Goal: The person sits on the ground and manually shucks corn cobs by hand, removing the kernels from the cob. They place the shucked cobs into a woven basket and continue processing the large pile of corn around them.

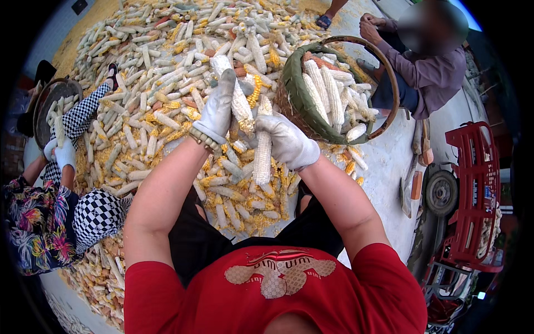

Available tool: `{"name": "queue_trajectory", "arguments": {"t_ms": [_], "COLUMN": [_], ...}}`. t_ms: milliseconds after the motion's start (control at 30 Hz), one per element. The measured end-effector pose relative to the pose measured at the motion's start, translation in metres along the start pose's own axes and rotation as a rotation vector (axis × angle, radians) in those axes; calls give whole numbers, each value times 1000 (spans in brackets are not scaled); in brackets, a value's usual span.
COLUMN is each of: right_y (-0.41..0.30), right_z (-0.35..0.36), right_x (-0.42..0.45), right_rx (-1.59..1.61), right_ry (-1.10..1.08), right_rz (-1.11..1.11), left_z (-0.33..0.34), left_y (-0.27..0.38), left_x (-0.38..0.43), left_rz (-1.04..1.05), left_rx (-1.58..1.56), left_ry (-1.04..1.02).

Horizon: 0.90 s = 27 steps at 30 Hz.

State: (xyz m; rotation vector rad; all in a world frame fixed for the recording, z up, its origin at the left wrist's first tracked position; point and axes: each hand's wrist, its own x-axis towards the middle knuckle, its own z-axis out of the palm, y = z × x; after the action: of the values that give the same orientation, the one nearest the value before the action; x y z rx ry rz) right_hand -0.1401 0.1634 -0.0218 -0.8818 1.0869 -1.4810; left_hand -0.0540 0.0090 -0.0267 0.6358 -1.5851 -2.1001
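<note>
In a white work glove, my left hand (221,104) grips a mostly bare corn cob (241,100), thumb along its upper part; a few kernels cling to its lower end. My right hand (288,140), gloved too, holds a second, stripped corn cob (263,158) upright beside the first. The two cobs lie close together at their middle; whether they touch is unclear. Just behind them shows a piece of cob with yellow kernels (255,91). Beneath both hands spreads a heap of corn cobs (167,87), many bare, some with kernels.
Right of my hands, a green-lined wicker basket (298,100) with a hoop handle holds bare cobs. One person (438,75) sits beyond it; another in a checkered hat (98,213) works at left near a round basket (41,112). A red cargo tricycle (473,192) stands at right.
</note>
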Motion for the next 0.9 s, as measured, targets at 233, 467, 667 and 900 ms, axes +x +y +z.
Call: {"name": "queue_trajectory", "arguments": {"t_ms": [233, 467, 667, 900], "right_y": [-3, -1, -6, 7], "right_z": [-9, -3, 1, -2], "right_x": [1, -2, 1, 8], "right_rx": [187, 366, -27, 245], "right_ry": [152, 115, 229, 243], "right_rz": [149, 129, 76, 117], "left_z": [-3, 15, 12, 7], "left_y": [1, 1, 23, 2], "left_x": [7, -1, -6, -4], "left_rz": [-35, -69, -90, -54], "left_rx": [191, -206, 523, 63], "left_ry": [-7, 103, 352, 159]}}
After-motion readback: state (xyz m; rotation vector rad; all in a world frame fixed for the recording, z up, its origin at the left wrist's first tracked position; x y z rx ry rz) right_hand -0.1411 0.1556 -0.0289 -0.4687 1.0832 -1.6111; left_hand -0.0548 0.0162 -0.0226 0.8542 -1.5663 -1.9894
